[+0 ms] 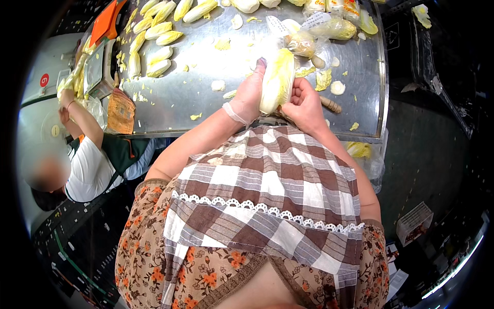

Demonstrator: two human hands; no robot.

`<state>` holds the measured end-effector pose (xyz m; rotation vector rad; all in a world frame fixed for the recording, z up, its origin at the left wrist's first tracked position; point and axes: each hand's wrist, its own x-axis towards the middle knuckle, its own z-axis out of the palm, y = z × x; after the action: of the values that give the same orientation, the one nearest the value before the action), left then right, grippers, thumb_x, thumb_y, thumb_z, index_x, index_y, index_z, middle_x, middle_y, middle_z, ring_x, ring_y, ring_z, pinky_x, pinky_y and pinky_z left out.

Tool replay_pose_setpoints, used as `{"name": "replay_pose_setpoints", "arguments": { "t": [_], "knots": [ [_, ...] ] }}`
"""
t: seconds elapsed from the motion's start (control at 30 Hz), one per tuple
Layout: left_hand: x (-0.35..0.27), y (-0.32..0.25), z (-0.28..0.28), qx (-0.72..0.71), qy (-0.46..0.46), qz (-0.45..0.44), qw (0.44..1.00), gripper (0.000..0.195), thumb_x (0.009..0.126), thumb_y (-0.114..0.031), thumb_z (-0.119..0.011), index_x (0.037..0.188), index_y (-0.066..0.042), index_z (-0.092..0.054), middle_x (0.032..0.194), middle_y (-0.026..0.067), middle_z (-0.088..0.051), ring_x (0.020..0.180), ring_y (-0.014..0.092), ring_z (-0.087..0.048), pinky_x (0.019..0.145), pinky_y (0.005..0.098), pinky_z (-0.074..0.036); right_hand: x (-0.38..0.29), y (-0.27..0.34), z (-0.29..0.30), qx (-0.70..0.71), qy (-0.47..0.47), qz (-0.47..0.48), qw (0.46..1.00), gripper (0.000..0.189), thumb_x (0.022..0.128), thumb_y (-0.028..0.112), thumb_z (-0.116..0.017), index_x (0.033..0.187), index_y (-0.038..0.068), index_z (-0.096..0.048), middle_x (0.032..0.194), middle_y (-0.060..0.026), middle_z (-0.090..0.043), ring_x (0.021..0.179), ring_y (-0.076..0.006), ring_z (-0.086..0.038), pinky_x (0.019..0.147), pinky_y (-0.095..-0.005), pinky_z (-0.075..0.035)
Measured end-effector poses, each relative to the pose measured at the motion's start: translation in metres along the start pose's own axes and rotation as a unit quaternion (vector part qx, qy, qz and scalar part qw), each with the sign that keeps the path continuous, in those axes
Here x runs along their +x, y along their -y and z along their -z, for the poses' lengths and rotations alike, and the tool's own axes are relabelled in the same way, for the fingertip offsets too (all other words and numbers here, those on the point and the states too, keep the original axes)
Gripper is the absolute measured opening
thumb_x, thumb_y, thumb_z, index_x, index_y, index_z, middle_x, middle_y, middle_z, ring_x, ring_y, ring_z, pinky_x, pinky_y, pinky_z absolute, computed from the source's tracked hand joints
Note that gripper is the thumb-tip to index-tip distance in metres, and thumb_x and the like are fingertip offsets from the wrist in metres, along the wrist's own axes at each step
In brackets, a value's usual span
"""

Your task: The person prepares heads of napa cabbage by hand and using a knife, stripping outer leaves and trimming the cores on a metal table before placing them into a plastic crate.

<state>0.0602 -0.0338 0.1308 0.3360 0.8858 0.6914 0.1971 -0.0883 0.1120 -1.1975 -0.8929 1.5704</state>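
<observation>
A pale yellow napa cabbage heart (278,79) is held upright above the near edge of a steel table (185,112). My left hand (247,90), in a thin clear glove, grips its left side. At its lower right side, the curled fingers of my right hand (305,104) touch the leaves; whether they grip a leaf I cannot tell. Just beyond lie a cabbage in a clear plastic bag (303,43) and another wrapped cabbage (335,29). A wooden handle (330,104) shows right of my right hand; the rest of that tool is hidden.
Several trimmed cabbages (158,30) lie at the table's back left. Cut stem slices (338,87) and leaf scraps are scattered about. A scale (99,69) and a brown block (120,112) stand at the left edge, near a co-worker (90,154). A plastic crate (415,224) sits on the floor at right.
</observation>
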Motion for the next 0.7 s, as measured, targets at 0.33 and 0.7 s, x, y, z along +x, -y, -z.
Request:
{"name": "replay_pose_setpoints", "arguments": {
  "t": [0.33, 0.7],
  "knots": [
    [-0.003, -0.042, 0.018, 0.307, -0.011, 0.056, 0.95, 0.055, 0.099, -0.046, -0.033, 0.123, 0.0, -0.052, 0.106, 0.0102, -0.063, 0.088, 0.016, -0.062, 0.077, 0.0277, -0.051, 0.0, 0.018, 0.02, 0.016, 0.108, -0.156, 0.982, 0.038, 0.08, 0.005, -0.044, 0.118, -0.003, -0.047, 0.078, -0.0061, -0.056, 0.062, -0.0116, -0.053, 0.055, -0.0233, -0.043],
    [-0.014, -0.057, 0.021, 0.243, 0.03, 0.043, 0.969, 0.041, 0.098, -0.042, -0.037, 0.123, -0.011, -0.051, 0.096, 0.0074, -0.064, 0.074, 0.015, -0.063, 0.052, 0.0287, -0.052, -0.006, 0.022, 0.031, 0.054, 0.032, -0.12, 0.991, 0.027, 0.09, 0.013, -0.046, 0.112, 0.0, -0.055, 0.076, -0.004, -0.056, 0.064, -0.0092, -0.053, 0.058, -0.0226, -0.046]
  ]
}}
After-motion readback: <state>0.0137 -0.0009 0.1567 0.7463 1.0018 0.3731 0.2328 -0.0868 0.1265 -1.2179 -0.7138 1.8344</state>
